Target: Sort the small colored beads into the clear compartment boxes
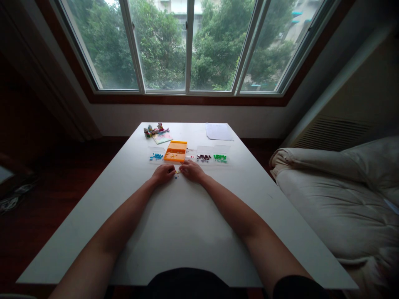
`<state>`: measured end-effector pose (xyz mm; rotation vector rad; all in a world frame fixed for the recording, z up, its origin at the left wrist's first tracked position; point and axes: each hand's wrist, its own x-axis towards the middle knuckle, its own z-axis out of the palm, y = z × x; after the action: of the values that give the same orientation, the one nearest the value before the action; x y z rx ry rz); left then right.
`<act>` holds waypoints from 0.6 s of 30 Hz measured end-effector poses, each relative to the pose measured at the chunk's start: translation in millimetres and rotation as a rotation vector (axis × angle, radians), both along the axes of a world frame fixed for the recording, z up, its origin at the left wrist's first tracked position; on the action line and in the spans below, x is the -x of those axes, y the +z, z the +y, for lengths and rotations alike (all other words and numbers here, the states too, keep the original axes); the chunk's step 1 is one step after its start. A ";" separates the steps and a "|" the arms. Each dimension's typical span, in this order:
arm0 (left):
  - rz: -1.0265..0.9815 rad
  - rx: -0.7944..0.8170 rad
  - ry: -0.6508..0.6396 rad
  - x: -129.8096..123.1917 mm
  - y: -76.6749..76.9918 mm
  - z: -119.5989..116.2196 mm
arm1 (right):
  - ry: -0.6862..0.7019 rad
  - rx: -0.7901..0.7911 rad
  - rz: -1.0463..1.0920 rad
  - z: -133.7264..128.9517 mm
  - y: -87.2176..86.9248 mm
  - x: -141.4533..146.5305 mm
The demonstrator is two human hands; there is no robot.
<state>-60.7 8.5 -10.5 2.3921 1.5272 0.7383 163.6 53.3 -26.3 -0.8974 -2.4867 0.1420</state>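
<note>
My left hand (164, 173) rests on the white table (187, 224) with its fingers curled. Facing it, my right hand (191, 170) has its fingertips drawn together. Whatever either hand pinches is too small to make out. In the narrow gap between them lie several tiny loose pieces (176, 176), some yellowish and some blue. Just beyond my hands stands an open orange case (176, 152) with small pieces inside. To its left is a clear box of blue pieces (156, 156). On its right are clear boxes with dark brown pieces (203, 158) and green pieces (220, 158).
Small colourful figures (155, 129) stand at the far left of the table, beside a pale printed card (163, 138). White paper sheets (218, 131) lie at the far right. A cushioned sofa (336, 199) stands right of the table, and a window (187, 50) is behind it.
</note>
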 end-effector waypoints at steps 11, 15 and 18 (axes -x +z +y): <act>0.012 0.010 0.073 1.4 -2.0 2.3 | 0.020 -0.020 0.009 0.7 -2.8 1.5; 0.018 0.007 0.082 0.4 -0.9 0.9 | 0.038 -0.018 0.011 0.9 -3.0 1.3; 0.019 0.004 0.078 -0.3 -0.1 -0.1 | 0.040 -0.004 0.016 0.5 -2.7 1.3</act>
<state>-60.4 8.4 -10.6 2.3551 1.6355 0.7297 162.4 53.8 -28.9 -0.8416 -2.4904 0.1568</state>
